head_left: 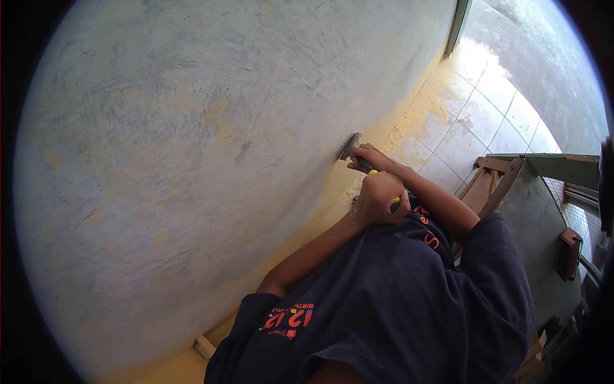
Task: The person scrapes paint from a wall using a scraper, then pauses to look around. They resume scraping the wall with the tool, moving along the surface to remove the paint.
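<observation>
A scraper with a broad metal blade (348, 146) and a black and yellow handle (363, 165) is held in both my hands. Its blade meets the lower part of the grey, patchy wall (192, 153), beside a yellow strip. My right hand (372, 157) is closed near the blade end, partly covering the neck of the tool. Closer to my body, my left hand (381, 195) wraps round the rear of the handle, whose end pokes out past the fingers. Pale flecks of dust cling to my left wrist.
Yellow scrapings (403, 128) lie along the wall's foot on white floor tiles (476, 115). To the right stand a wooden frame (499, 182) and a grey panel (531, 224) with a brown object (568, 254) on it. A post edge (458, 29) ends the wall at the top.
</observation>
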Demonstrator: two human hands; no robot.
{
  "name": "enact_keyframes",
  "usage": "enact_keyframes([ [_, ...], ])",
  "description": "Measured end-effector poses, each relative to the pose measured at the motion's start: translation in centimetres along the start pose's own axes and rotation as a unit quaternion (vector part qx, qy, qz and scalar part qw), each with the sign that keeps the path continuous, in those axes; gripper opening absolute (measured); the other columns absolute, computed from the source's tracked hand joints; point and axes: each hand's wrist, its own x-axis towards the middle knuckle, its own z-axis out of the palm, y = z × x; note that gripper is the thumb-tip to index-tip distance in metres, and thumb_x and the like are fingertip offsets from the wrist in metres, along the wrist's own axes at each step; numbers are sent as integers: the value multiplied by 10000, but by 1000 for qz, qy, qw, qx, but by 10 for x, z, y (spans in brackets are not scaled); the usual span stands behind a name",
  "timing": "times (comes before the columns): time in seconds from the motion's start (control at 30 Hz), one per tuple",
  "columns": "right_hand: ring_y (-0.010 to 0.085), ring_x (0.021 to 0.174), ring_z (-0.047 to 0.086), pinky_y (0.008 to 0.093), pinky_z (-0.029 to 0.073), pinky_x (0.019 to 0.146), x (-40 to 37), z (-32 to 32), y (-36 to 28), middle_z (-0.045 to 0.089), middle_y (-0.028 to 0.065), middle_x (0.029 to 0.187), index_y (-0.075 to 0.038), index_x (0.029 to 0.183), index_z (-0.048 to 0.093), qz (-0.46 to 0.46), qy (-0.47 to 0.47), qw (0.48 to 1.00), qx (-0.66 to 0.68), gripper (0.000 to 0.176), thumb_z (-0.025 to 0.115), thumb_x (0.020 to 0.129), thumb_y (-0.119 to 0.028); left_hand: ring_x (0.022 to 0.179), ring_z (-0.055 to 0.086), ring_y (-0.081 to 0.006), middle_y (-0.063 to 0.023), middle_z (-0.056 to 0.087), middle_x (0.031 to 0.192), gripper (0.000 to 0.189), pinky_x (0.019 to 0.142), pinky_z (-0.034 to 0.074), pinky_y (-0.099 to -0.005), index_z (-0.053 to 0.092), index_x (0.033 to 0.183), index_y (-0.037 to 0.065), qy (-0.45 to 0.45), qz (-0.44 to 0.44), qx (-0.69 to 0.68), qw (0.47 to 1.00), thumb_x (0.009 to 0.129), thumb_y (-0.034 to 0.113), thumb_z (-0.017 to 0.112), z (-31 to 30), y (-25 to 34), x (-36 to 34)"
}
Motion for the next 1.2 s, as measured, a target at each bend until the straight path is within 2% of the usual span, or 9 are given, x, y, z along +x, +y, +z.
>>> enact_keyframes([
  [0.07, 296, 855, 540, 417, 444, 784, -1, -2, -1, 566, 86, 820, -117, 866, 527, -9, -3, 1000, -2, 262, 741, 932, -254, 532, 533, -315, -128, 520, 598, 164, 539, 441, -424, 514, 631, 44, -6, -6, 6, 1000, 722, 68, 648, 0, 0, 4],
  [0.1, 318, 954, 545, 412, 446, 844, -2, -3, -2, 590, 129, 916, -97, 976, 576, 6, -28, 999, -22, 236, 698, 955, -297, 535, 534, -315, -128, 522, 601, 166, 542, 441, -425, 514, 631, 45, -11, 3, -1, 1000, 725, 71, 649, -4, 5, 5],
  [0.2, 320, 960, 546, 411, 446, 845, -3, -7, -10, 586, 134, 909, -94, 984, 574, 34, -35, 999, 3, 256, 702, 953, -314, 540, 537, -315, -127, 528, 606, 169, 548, 442, -427, 514, 631, 47, -19, -1, -2, 1000, 729, 74, 649, -4, 3, 1],
  [0.33, 315, 873, 554, 420, 448, 781, 2, 4, 15, 582, 120, 857, -103, 913, 548, 22, -10, 1000, -5, 252, 755, 917, -246, 499, 502, -305, -119, 489, 577, 151, 506, 411, -419, 505, 618, 34, 7, 4, 4, 1000, 714, 41, 622, 3, -4, 8],
  [0.43, 308, 874, 548, 414, 446, 787, -3, -8, -11, 582, 112, 857, -108, 914, 551, -1, -7, 1000, -17, 246, 756, 917, -244, 546, 539, -318, -130, 533, 609, 169, 555, 448, -435, 516, 629, 46, -19, 4, -4, 1000, 732, 75, 647, -6, 5, 5],
  [0.53, 328, 913, 548, 427, 448, 814, 1, 0, 7, 593, 140, 890, -97, 968, 574, 22, -19, 1000, -5, 239, 714, 945, -289, 545, 539, -320, -132, 531, 606, 172, 552, 449, -436, 516, 627, 47, -12, -12, 7, 1000, 735, 77, 647, -1, -1, 2],
  [0.73, 317, 919, 544, 426, 447, 817, -2, -9, -10, 593, 127, 886, -96, 963, 573, 19, -26, 999, -10, 232, 700, 959, -290, 501, 503, -309, -127, 495, 588, 161, 506, 416, -418, 501, 622, 28, 0, 24, -28, 999, 727, 46, 621, -5, 2, 5],
  [1.1, 324, 944, 549, 425, 449, 835, 3, 1, 13, 607, 121, 904, -97, 924, 564, 33, -18, 999, 33, 216, 706, 945, -258, 518, 513, -315, -132, 496, 589, 153, 521, 425, -416, 512, 629, 21, -4, 1, -1, 1000, 735, 50, 619, 3, -10, 8],
  [1.2, 290, 869, 541, 409, 440, 789, 4, 0, 14, 580, 91, 846, -104, 900, 529, 34, -17, 999, 28, 295, 749, 926, -299, 515, 518, -315, -134, 500, 587, 146, 518, 427, -415, 515, 627, 21, -4, 4, -1, 1000, 727, 44, 618, 1, -9, 9],
])
